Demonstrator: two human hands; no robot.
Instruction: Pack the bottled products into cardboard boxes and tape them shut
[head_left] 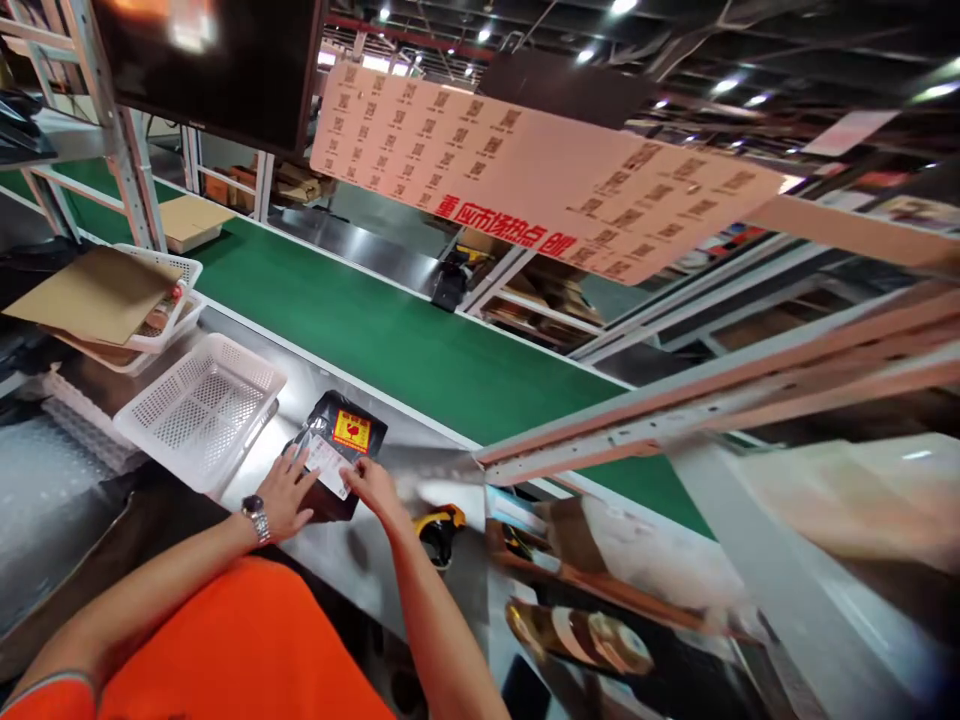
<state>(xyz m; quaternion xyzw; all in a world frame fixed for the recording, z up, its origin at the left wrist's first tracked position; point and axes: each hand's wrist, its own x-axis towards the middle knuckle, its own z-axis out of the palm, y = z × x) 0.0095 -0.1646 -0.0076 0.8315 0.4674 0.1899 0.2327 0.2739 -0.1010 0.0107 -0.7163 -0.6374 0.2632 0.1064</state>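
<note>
Both hands (289, 495) (373, 483) press black parcel (337, 445) beside basket (201, 408), below green belt (390, 340).

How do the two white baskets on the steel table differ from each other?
The near basket sits by itself on the steel table and holds nothing visible; the far basket sits on another tray and is covered by brown cardboard. The near basket lies beside the black package that the left hand and right hand touch; the far one lies further away. Both are white perforated plastic.
</note>
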